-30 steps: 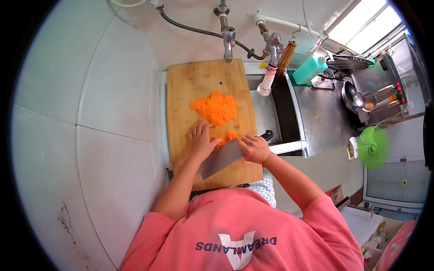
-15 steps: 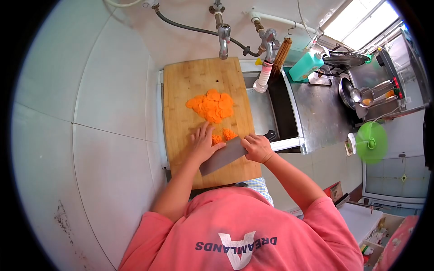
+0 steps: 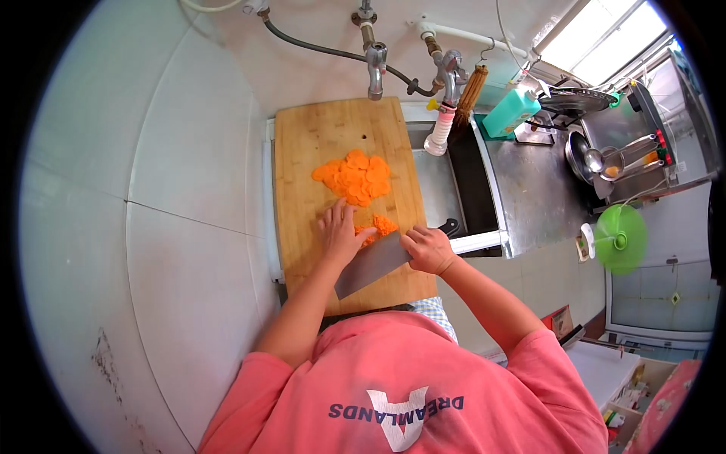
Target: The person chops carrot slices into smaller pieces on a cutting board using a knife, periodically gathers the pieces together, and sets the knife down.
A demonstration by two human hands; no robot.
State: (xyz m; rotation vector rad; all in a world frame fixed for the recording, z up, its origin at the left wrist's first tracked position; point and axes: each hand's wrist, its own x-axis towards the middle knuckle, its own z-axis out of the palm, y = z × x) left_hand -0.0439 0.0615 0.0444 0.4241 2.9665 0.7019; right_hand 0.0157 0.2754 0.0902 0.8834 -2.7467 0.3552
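A wooden cutting board lies over the left part of the sink. Orange slices lie in a heap on its middle, with finely cut orange pieces nearer my body. My right hand is closed round a broad cleaver, whose blade slants down to the left and whose black handle end shows past the hand. My left hand rests at the left of the cut pieces, beside the blade, its fingers apart; some pieces are partly hidden by its thumb.
Behind the board are two taps, one with a pink and white nozzle. The sink shows at the board's right. Further right are a teal bottle, pans and a green fan. A tiled wall stands close on the left.
The view has shifted slightly, so the board and taps appear a little further left. My left hand has moved slightly at the cut pieces. The cleaver stays in my right hand.
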